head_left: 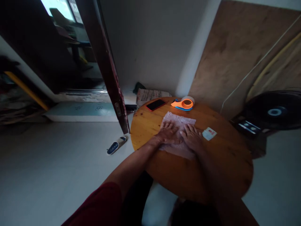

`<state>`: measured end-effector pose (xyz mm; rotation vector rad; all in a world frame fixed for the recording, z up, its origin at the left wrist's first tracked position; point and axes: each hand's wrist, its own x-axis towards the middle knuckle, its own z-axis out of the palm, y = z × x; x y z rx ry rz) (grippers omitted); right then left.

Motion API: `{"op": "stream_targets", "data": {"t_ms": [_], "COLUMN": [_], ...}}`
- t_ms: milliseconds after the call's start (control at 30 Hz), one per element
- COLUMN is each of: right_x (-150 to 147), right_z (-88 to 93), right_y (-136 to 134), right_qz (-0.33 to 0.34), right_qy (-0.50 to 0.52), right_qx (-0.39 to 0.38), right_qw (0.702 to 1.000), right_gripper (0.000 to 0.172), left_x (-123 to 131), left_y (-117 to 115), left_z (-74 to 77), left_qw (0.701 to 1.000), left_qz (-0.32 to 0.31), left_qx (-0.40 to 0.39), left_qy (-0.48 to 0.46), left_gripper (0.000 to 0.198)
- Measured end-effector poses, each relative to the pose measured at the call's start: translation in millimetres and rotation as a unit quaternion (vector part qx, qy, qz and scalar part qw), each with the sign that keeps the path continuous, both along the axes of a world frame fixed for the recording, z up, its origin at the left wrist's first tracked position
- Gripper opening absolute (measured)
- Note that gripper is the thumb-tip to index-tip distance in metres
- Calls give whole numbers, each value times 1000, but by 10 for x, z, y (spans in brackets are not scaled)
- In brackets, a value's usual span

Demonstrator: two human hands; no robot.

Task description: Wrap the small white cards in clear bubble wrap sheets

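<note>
A sheet of bubble wrap [180, 119] lies on the round wooden table [225, 150]. My left hand [168, 133] presses flat on its left part, fingers spread. On the right part rests my right hand [191, 135], also flat with the fingers stretched out. Whether anything lies under the wrap I cannot tell. Just right of my right hand is a small white card or packet [209, 133] with a red mark. Beyond the wrap stands an orange tape dispenser [181, 103] with a blue part and a roll of tape. A red-edged phone [155, 105] lies to its left.
A cardboard box [150, 95] stands behind the table against the wall. To the right are a black fan [275, 110] and a wooden board [218, 47]. A slipper [117, 145] lies on the floor, left of the table, near the door frame [110, 69].
</note>
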<state>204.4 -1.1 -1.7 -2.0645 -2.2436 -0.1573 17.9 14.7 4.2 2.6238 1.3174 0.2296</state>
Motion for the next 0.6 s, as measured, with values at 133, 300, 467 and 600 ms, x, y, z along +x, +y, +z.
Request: {"op": "stream_targets", "data": {"t_ms": [133,300,467,600], "right_x": [-59,-97,-49,-52], "right_z": [81,128,46,48], "right_y": [-20,-274,-724,-858], "right_qz": [-13,-26,-30,-37], "right_qy": [7,4,-15,-9], "right_qx": [-27,-43,-29,-16], "right_qw": [1000,999,999,999], "right_gripper": [61,58,59,60], "left_x": [10,-82,-293,-371], "left_y": [4,-109,-450,-610], "left_z": [51,123,15,-29], "left_qw": [1000,999,997,998], "left_qz": [4,-40,-73,-45], "left_qx": [8,3,22,19], "left_qy": [12,34,-5,-27], "left_gripper": [88,86,90,85]}}
